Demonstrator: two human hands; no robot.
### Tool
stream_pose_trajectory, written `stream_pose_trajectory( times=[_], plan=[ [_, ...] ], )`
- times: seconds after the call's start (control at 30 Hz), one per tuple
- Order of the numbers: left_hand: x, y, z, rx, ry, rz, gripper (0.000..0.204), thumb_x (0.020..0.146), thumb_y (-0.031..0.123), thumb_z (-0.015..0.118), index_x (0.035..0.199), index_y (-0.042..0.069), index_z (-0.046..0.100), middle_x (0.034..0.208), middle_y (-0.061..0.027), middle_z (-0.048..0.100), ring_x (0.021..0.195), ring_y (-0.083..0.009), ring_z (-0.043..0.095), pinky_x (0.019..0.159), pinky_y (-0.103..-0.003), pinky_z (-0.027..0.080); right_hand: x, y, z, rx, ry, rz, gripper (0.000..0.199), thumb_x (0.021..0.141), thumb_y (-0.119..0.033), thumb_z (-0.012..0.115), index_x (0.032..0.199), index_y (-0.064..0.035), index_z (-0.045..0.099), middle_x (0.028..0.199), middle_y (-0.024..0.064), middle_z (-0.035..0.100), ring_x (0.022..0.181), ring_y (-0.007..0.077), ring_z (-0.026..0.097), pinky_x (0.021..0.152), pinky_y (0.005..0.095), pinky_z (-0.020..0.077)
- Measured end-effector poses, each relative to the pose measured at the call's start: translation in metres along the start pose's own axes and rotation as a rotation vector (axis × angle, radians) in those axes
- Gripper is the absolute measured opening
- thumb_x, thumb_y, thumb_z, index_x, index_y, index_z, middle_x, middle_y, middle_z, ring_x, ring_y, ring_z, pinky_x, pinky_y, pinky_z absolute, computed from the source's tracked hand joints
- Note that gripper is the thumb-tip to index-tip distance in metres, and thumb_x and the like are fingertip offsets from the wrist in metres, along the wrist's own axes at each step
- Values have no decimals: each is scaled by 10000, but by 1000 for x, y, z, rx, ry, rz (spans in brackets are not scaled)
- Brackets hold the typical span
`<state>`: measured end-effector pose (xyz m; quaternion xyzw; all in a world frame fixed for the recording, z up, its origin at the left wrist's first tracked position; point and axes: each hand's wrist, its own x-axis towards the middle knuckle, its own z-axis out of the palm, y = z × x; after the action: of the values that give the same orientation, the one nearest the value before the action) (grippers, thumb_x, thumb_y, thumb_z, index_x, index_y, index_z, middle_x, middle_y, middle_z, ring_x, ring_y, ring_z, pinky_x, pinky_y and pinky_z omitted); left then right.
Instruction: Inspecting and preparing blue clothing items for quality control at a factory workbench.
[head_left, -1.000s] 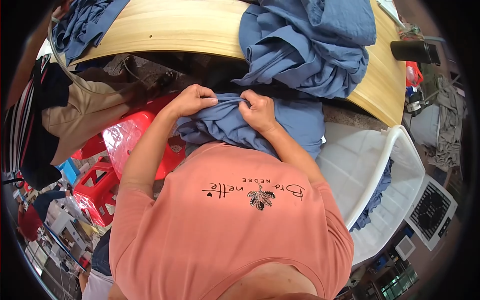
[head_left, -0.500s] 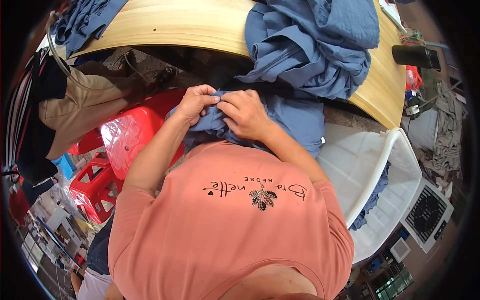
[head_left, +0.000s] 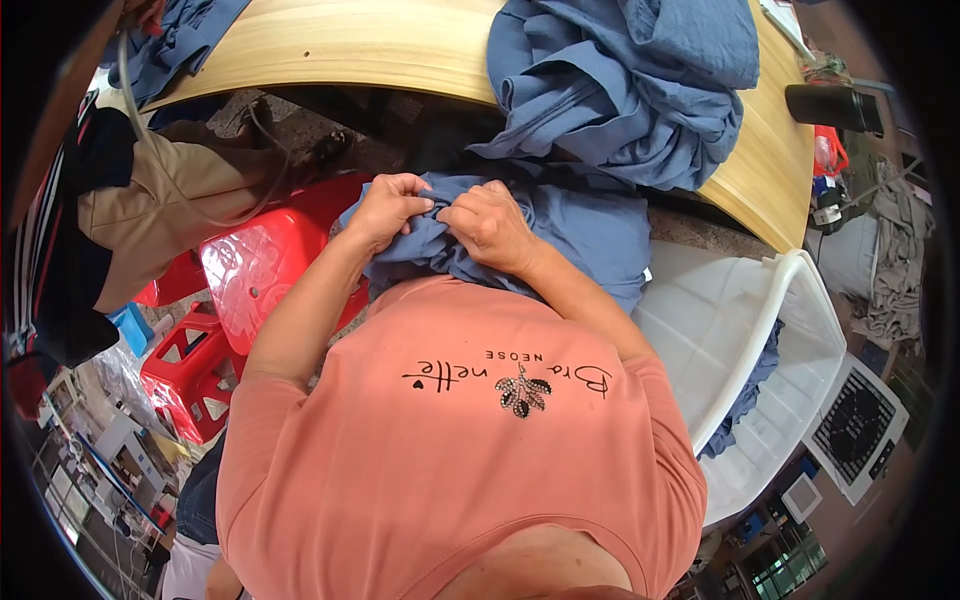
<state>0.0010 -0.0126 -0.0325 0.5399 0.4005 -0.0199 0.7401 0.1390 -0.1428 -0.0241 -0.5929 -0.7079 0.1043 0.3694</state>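
Here, a blue garment (head_left: pixel 560 225) is held bunched in the lap, just below the edge of the wooden table (head_left: pixel 330 45), close to the body where both hands can work on it. The left hand (head_left: pixel 385 205) is closed on a fold of the cloth, thumb and fingers pinched together, and the right hand (head_left: pixel 490 222) is closed on the same gathered edge right beside it, knuckles up; the two hands nearly touch, which suggests that a small spot on the fabric is being worked between them. The rest of the garment is left hanging over the knees. A pile of the same blue cloth (head_left: pixel 630 80) is heaped on the table within reach, and more of it lies in the white plastic crate (head_left: pixel 790 320) to the right. A red plastic stool (head_left: pixel 265 270) stands to the left.
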Motion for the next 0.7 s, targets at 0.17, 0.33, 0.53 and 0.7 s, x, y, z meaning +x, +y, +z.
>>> stream_pose_trajectory(
  times=[0.17, 0.33, 0.53, 0.7],
  plan=[
    [-3, 5, 5, 0, -31, -36, 32, 735, 52, 629, 745, 44, 600, 614, 22, 546, 458, -28, 437, 353, -179, 313, -1, -4, 1, -102, -4, -57, 84, 658, -70, 599, 741, -75, 589, 632, 20, 482, 606, 188, 483, 585, 317, 342],
    [-1, 6, 4, 2, -60, -56, 54, 714, 71, 640, 716, 38, 597, 603, 25, 537, 479, -36, 438, 387, -196, 329, 1, -2, 3, -146, -20, -94, 110, 653, -90, 577, 761, -71, 586, 634, 18, 465, 583, 186, 469, 566, 317, 339],
    [8, 4, 1, 293, -242, 316, 62, 648, 20, 551, 676, 0, 602, 605, -3, 547, 586, -83, 481, 528, -249, 391, 0, 1, 11, -54, 245, -173, 91, 654, -158, 544, 638, -119, 464, 567, 39, 444, 488, 214, 458, 423, 363, 332],
    [-7, 18, -9, 192, -190, 103, 67, 634, 9, 576, 682, 50, 599, 661, 39, 547, 591, -39, 458, 537, -190, 354, 9, 3, 31, -157, 283, -218, 120, 621, -209, 579, 618, -131, 487, 582, 28, 502, 523, 215, 507, 432, 368, 337]
  ],
)
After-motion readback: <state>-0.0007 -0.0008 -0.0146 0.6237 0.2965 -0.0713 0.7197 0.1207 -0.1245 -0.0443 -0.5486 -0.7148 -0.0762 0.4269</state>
